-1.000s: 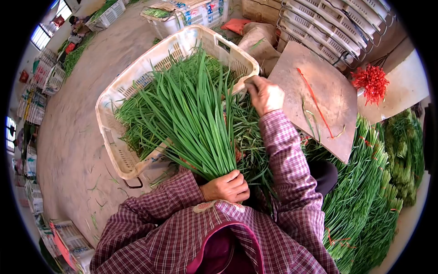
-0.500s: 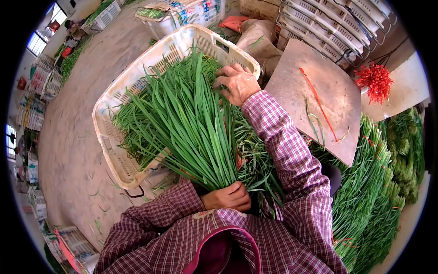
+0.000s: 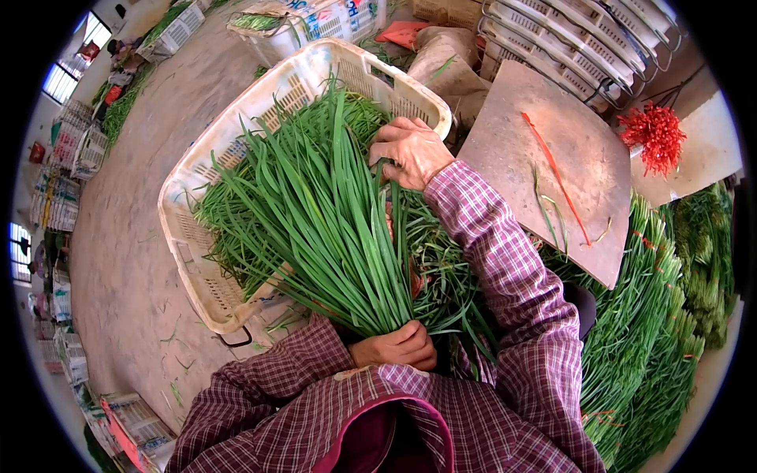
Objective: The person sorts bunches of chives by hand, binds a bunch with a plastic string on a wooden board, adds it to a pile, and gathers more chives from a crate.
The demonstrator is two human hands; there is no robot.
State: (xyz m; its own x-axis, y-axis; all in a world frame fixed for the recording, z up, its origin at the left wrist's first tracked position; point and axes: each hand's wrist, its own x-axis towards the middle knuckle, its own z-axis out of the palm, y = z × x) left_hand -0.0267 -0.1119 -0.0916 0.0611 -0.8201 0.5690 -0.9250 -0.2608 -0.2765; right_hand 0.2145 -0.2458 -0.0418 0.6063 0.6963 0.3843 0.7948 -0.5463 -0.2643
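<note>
My left hand point(image 3: 398, 347) is closed around the lower end of a thick bunch of garlic chives point(image 3: 331, 213), close to my body. The long flat green leaves fan up and to the left over a cream plastic crate point(image 3: 180, 236). At the bunch's upper right edge is my right hand point(image 3: 410, 154), its fingers curled in and pinching at leaves; the fingertips are partly hidden. Shorter, thinner greens point(image 3: 229, 205) fill the crate beneath the bunch. More loose leaves point(image 3: 449, 276) lie below my right forearm.
A brown board point(image 3: 544, 165) on the right carries a red tie strip point(image 3: 556, 177) and leaf scraps. Red ties point(image 3: 653, 138) hang in a cluster beyond it. Bundled chives point(image 3: 639, 331) are heaped at lower right. Crates point(image 3: 552, 47) are stacked at the back.
My right hand's fingers have curled in more at the bunch's edge. My left hand keeps its hold on the chives. The view has shifted slightly.
</note>
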